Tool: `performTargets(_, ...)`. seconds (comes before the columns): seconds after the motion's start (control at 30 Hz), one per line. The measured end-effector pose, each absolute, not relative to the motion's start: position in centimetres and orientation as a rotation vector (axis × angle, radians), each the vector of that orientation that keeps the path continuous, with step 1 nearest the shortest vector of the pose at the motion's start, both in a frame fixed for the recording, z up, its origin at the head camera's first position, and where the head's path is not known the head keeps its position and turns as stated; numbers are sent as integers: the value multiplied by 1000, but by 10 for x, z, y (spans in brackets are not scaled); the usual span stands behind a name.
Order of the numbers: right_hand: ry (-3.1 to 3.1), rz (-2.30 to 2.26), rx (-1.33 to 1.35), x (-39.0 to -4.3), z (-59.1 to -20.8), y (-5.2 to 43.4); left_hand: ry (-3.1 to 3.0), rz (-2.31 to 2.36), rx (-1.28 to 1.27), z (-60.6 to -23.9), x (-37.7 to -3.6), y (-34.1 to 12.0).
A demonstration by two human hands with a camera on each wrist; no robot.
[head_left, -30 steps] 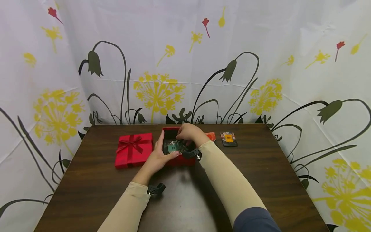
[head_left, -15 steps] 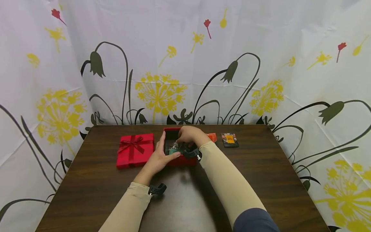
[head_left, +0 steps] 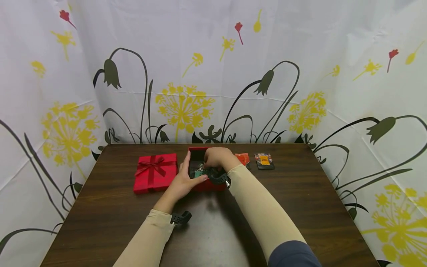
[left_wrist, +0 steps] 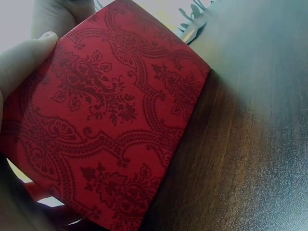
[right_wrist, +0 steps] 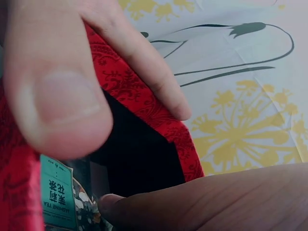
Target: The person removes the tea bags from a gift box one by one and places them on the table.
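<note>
An open red box (head_left: pixel 207 184) stands at the table's middle. My left hand (head_left: pixel 184 180) grips its left side, thumb on the near edge. The left wrist view shows that patterned red box wall (left_wrist: pixel 115 134) with the thumb (left_wrist: pixel 23 57) against it. My right hand (head_left: pixel 216 157) is curled over the box's far part, its fingers on a dark packet with a green label (head_left: pixel 199 173) inside. The right wrist view shows the right thumb (right_wrist: pixel 57 101), the red box wall (right_wrist: pixel 149 110) and the packet's green label (right_wrist: pixel 57 198) below.
A red lid with a ribbon bow (head_left: pixel 155 172) lies left of the box. An orange packet (head_left: pixel 242 158) and a dark packet with an orange label (head_left: pixel 264 161) lie to the right near the back edge. Flowered curtains enclose the brown table (head_left: pixel 300 207).
My right hand has drawn in a little over the box and the green-labelled packet sits lower and more covered. The left hand keeps its hold on the box.
</note>
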State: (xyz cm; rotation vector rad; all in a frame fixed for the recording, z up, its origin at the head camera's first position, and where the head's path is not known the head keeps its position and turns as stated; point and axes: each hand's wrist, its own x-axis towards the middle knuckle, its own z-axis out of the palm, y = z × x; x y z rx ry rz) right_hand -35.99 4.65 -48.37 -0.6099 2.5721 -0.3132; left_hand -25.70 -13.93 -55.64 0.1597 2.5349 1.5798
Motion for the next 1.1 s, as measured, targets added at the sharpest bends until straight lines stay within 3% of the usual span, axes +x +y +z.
performTargets(0.87,2526,-199,-851,-357,-494,46,2518,1593,167,-557,-257,-139)
performTargets(1.1,2447,-526,-918,-365,-499,53,2511,1562,135,-555,-257,-139)
